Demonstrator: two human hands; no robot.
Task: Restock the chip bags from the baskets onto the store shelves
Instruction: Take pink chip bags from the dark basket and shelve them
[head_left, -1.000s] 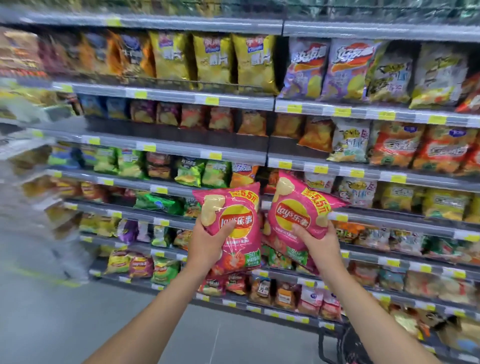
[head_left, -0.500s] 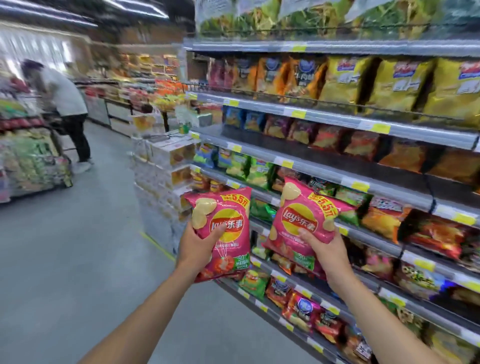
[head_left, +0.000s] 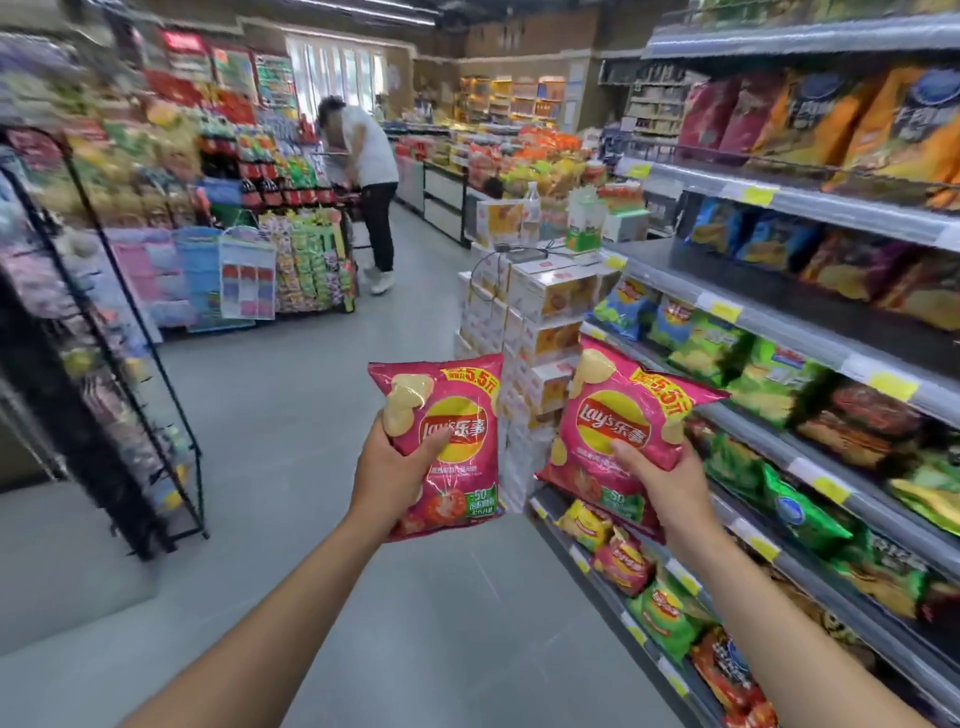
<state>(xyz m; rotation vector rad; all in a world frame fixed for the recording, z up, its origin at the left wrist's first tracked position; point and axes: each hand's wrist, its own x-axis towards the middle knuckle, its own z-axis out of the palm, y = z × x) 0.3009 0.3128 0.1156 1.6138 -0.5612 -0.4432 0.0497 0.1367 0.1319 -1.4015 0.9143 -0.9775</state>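
Since the earlier frame our view has swung left, off the shelf face to look along it; both bags have stayed in hand. Nearest, the left hand (head_left: 387, 478) grips a pink foil chip bag (head_left: 457, 400), thumb across its front, fingers behind. It stands upright, long axis vertical, top seam up, print towards us. The right hand (head_left: 670, 483) holds a second pink foil chip bag (head_left: 618, 410) likewise; its long axis slants, top leaning right towards the grey metal store shelves (head_left: 805, 345). We judge this front-out hold suits face-forward placing. Both bags are in the air beside the shelves, not yet shelved. Beyond stand stacked white cartons (head_left: 540, 301); farthest, a person in a white shirt (head_left: 371, 150).
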